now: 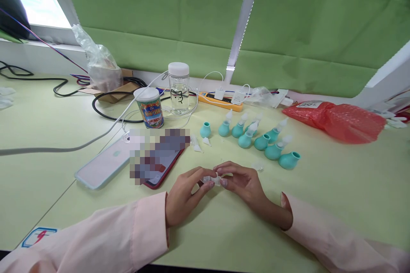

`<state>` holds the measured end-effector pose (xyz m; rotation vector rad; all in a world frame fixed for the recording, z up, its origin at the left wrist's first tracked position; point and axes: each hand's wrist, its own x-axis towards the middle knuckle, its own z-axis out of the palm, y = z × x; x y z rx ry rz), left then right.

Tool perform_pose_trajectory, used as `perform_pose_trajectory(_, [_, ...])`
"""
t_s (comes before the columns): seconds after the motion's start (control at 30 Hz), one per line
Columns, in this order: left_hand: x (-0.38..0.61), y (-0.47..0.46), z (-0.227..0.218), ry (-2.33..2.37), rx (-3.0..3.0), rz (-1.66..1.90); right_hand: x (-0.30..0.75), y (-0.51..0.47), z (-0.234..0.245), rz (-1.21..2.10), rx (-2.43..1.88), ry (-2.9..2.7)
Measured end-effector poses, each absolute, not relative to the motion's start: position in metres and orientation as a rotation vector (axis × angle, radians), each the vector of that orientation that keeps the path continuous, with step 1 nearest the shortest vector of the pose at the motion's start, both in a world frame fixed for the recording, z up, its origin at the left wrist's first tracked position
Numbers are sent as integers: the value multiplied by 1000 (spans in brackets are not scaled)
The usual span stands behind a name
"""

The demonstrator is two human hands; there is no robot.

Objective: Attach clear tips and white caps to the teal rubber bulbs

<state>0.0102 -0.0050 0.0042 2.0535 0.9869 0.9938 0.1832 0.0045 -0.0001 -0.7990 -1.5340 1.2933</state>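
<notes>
Between my fingertips is a small translucent white plastic nozzle piece (215, 180), partly hidden by the fingers. My left hand (188, 192) pinches its left end, and my right hand (245, 183) grips the right end. Just beyond my hands stand several teal rubber bulbs (245, 140), most with a clear pointed tip (253, 128) in the neck. A bulb without a tip (205, 130) stands at the left of the group, and another open-necked one (290, 160) leans at the right. Loose white tip pieces (197, 146) lie near the phone.
Left of my hands lie a lit phone (160, 170) and a pale-cased phone (102, 164). Behind them stand a noodle cup (150, 108) and a lidded glass jar (178, 89). A white cable (96, 140) crosses the left side. Further back are an orange power strip (221, 101) and a red plastic bag (339, 121).
</notes>
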Motion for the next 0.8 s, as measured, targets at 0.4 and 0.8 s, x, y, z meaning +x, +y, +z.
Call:
perform_pose_trajectory(0.4, [10,-7,3,985,2031,955,183,14,0,1836,-994,-1368])
perform_pose_trajectory(0.8, [10,-7,1,1029,2138,929,185,21,5,2032,-984,-1227])
